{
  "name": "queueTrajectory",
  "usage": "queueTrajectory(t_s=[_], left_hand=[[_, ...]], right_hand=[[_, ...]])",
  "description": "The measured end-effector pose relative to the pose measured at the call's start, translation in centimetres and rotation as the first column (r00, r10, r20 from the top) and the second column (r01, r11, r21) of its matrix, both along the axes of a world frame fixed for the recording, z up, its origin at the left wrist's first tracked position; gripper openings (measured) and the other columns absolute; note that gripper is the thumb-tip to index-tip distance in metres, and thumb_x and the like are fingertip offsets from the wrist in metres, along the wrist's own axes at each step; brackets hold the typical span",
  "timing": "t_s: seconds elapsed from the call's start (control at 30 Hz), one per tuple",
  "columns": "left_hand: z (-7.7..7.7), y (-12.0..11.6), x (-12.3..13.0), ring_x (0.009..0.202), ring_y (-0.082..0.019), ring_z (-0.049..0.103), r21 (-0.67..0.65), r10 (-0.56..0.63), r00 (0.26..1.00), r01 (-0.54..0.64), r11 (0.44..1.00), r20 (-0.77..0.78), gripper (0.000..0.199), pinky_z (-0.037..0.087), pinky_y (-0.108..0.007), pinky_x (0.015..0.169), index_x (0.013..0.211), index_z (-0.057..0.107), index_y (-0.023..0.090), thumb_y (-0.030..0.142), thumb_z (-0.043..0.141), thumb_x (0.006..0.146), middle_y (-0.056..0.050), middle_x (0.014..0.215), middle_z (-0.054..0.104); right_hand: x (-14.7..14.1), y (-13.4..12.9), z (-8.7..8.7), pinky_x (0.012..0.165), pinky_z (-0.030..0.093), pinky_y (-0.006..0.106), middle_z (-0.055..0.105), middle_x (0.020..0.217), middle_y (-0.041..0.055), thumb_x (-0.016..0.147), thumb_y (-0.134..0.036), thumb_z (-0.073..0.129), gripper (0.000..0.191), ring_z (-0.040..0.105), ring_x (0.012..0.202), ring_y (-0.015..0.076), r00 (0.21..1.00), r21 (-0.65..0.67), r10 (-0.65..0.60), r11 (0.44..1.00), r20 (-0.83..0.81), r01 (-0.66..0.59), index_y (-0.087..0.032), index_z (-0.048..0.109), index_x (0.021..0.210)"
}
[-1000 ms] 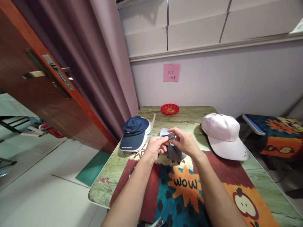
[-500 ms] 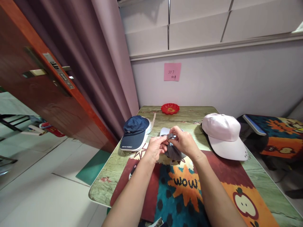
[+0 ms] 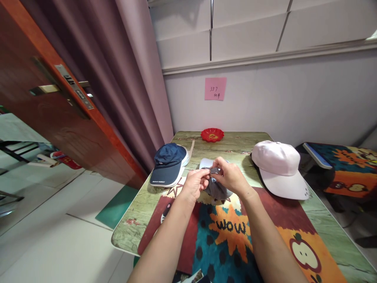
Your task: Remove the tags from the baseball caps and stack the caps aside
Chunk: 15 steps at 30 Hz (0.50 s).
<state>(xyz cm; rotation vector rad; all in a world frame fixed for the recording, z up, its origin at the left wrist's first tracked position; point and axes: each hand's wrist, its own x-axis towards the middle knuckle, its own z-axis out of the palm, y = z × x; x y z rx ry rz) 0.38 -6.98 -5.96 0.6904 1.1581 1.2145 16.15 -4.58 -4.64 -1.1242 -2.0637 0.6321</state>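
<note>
My left hand point(image 3: 195, 184) and my right hand point(image 3: 231, 175) meet over the middle of the table. Both pinch the narrow dark strap of a dark grey cap point(image 3: 218, 192), whose body hangs just below my fingers. Small pale lettering shows on the grey fabric. Behind my fingers a light-coloured edge point(image 3: 205, 163) shows; whether it is part of this cap or another I cannot tell. The fingertips hide the strap's ends. A navy cap point(image 3: 168, 161) lies to the left on a white-edged one, and a pale pink cap point(image 3: 278, 167) sits to the right.
A red scalloped dish point(image 3: 212, 135) stands at the back of the wood-patterned table point(image 3: 129, 220). A colourful mat point(image 3: 229, 226) covers the front. To the left are a curtain point(image 3: 129, 70) and a wooden door point(image 3: 44, 118); at the right stands another mat-covered surface point(image 3: 350, 169).
My hands stay in nearly the same place on the cap strap. More of the strap lies flat and visible between my fingers. The view has shifted very slightly.
</note>
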Motion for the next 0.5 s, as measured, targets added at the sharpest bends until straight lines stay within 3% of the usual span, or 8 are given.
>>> queueTrajectory(t_s=[0.13,0.27,0.33,0.43,0.5], left_hand=[[-0.43,-0.15,0.37,0.037,-0.004,0.042,0.076,0.011,0.997,-0.005,0.997,-0.075,0.026,0.022,-0.018,0.038,0.062,0.056,0.015,0.036,0.072,0.065,0.004,0.052,0.051],[-0.90,0.00,0.21,0.041,-0.006,0.039,0.226,0.120,0.934,-0.043,0.973,-0.336,0.021,0.028,-0.019,0.044,0.065,0.054,0.018,0.034,0.063,0.075,0.006,0.049,0.047],[-0.94,0.09,-0.01,0.045,-0.008,0.043,0.312,0.223,0.824,-0.060,0.948,-0.521,0.016,0.032,-0.021,0.049,0.066,0.053,0.019,0.028,0.059,0.078,0.005,0.052,0.049],[-0.67,0.00,-0.17,0.059,-0.014,0.053,0.411,0.352,0.528,-0.005,0.911,-0.773,0.013,0.038,-0.025,0.060,0.069,0.051,0.021,0.020,0.055,0.081,0.002,0.062,0.055],[-0.41,-0.17,-0.10,0.068,-0.017,0.057,0.433,0.394,0.347,0.037,0.901,-0.851,0.015,0.040,-0.028,0.067,0.070,0.048,0.022,0.015,0.053,0.082,0.000,0.067,0.057]], right_hand=[[0.34,0.09,0.00,0.063,0.037,0.026,0.071,0.080,-0.0017,0.079,-0.019,0.061,0.017,0.060,0.063,0.0167,1.000,-0.019,0.025,0.999,-0.017,-0.025,-0.025,0.053,0.092],[0.69,0.30,-0.05,0.066,0.040,0.026,0.076,0.091,-0.0028,0.078,-0.016,0.063,0.031,0.062,0.063,0.0154,0.998,-0.063,0.059,0.996,-0.038,-0.061,-0.027,0.051,0.105],[0.73,0.34,-0.09,0.066,0.040,0.026,0.077,0.091,-0.0035,0.078,-0.014,0.063,0.034,0.062,0.063,0.0152,0.997,-0.071,0.066,0.995,-0.036,-0.068,-0.027,0.051,0.107],[0.69,0.29,-0.12,0.066,0.041,0.026,0.078,0.094,-0.0027,0.078,-0.011,0.062,0.034,0.064,0.063,0.0153,0.996,-0.068,0.081,0.994,-0.026,-0.083,-0.027,0.051,0.107],[0.65,0.23,-0.11,0.066,0.041,0.026,0.078,0.097,-0.0017,0.079,-0.011,0.062,0.034,0.064,0.063,0.0155,0.996,-0.061,0.083,0.995,-0.014,-0.084,-0.027,0.051,0.107]])
